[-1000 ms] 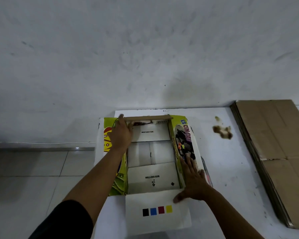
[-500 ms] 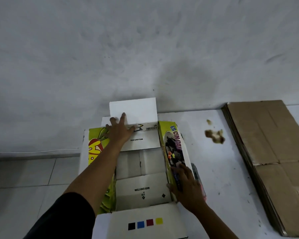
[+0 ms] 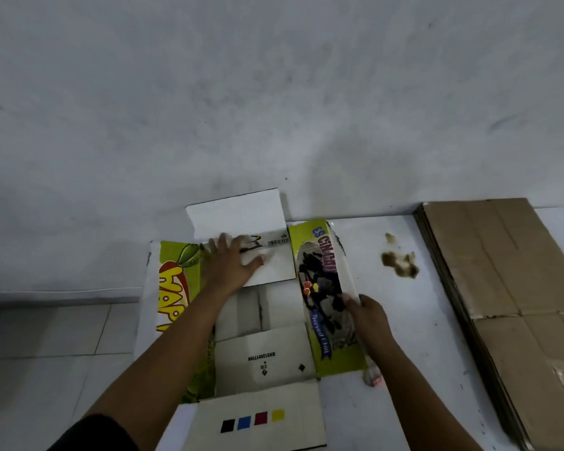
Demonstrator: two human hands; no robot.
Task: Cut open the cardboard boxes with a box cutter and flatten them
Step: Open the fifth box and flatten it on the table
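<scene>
A green-yellow printed cardboard box (image 3: 326, 294), opened out, is lain on the white table (image 3: 404, 369). Its far flap is pressed by the left hand (image 3: 232, 265), fingers spread; its rt panel edge is gripped by the right hand (image 3: 368, 315). Brown flattened cardboard (image 3: 508, 304) is stacked rt of it.

Plain workrm/storerm suggested: bare scuffed wall (image 3: 274, 92), pale tiled floor (image 3: 46, 353), white counter (image 3: 404, 402) w/ stack of flattened cardboard (image 3: 508, 304) laid on it.

dim light; scuffed white wall (image 3: 274, 92) behind a white table (image 3: 404, 336), pale tiled floor (image 3: 46, 346) at left
</scene>
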